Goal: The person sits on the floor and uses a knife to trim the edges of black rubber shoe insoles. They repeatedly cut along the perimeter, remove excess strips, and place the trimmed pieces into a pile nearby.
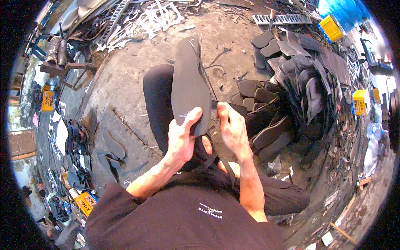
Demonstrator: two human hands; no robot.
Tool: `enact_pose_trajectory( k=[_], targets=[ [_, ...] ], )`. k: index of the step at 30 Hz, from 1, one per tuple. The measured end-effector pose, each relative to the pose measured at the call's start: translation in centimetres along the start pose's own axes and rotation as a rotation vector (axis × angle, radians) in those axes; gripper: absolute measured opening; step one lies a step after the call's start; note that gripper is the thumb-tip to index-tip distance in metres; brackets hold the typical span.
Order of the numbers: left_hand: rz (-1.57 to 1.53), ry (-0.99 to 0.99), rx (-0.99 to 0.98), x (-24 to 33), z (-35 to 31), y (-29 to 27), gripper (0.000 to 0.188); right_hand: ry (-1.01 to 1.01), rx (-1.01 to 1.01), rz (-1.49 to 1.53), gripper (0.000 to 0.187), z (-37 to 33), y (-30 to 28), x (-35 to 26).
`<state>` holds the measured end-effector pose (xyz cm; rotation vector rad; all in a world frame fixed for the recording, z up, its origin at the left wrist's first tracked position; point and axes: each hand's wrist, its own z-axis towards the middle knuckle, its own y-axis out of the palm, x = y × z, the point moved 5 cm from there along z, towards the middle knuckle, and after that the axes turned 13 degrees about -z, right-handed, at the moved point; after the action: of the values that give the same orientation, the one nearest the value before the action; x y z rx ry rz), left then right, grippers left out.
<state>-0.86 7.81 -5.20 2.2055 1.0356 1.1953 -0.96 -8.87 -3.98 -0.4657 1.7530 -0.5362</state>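
Observation:
My left hand (181,137) grips a dark grey shoe sole (189,75) at its near end, thumb pressed on top and fingers beneath. The sole points away from me, above my black-clad leg. A thin dark strip (211,85) runs along the sole's right edge and reaches the fingertips of my right hand (233,127). That hand is closed in a pinch, just right of the sole; whether it also holds a tool is hidden. Below it, a narrow dark strip (228,171) curls over my lap.
A big heap of dark soles and sheets (308,79) lies at the right, with more cut soles (254,93) nearer. Loose soles (113,145) lie on the left floor. White offcuts (160,18) are piled at the far side. A metal stand (62,66) is at far left.

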Motion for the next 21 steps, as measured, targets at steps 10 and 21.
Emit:
enact_pose_trajectory(
  k=[10, 21],
  targets=[
    [0.08, -0.111, -0.056, 2.7, -1.2, -1.5, 0.041, 0.016, -0.126, 0.05, 0.055, -3.4, -0.8, 0.0],
    [-0.014, -0.219, -0.123, 0.1, -3.9, -0.2, 0.037, -0.392, 0.395, -0.144, 0.043, 11.3, 1.4, -0.4]
  ],
)
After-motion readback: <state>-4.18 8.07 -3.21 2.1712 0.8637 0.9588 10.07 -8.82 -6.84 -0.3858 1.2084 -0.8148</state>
